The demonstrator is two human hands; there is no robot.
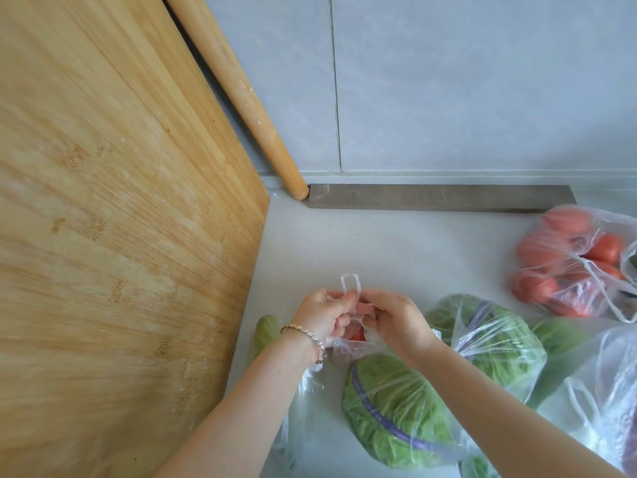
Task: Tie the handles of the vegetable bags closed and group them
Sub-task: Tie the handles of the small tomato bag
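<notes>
Pale kitchen counter, board against wall: left hand and right hand pinch bag handles mid-knot above clear bag; best pull loops evenly, cinch low.

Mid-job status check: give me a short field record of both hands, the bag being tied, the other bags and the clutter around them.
left hand: grips the bag handles
right hand: grips the bag handles too
bag handles: loop sticks up between the hands; knot not yet done
bag in work: clear, something red inside
near lettuce bag: between the forearms
far lettuce bag: right of the right hand
tomato bag: far right, apart; handles look loose
cutting board: stands at left
rolling pin: leans behind the board
</notes>
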